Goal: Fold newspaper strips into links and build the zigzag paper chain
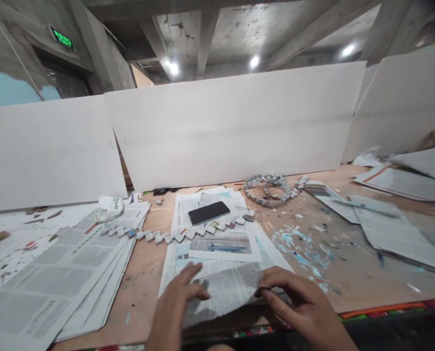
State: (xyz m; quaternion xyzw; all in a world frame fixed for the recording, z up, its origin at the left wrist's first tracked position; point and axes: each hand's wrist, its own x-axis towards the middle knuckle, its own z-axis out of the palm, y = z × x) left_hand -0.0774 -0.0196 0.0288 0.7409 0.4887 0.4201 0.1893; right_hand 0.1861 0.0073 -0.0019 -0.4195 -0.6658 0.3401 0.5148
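A piece of newspaper (232,285) lies at the table's front edge, its right side lifted and curved. My right hand (301,302) pinches that right edge between thumb and fingers. At the paper's left side is my left hand (180,297), slightly blurred, its fingers apart and holding nothing. Whether its fingertips touch the paper I cannot tell. Just beyond, a zigzag chain of folded paper (179,236) stretches across stacked printed sheets (168,268), below a black phone (209,213). A printed picture (220,246) lies between the chain and my hands.
Newspaper stacks (89,263) lie to the left, with more sheets (396,229) at right. A coiled folded-paper chain (266,190) rests at the back. Blue and white paint marks (301,248) spot the tabletop. White boards (232,131) stand along the back edge.
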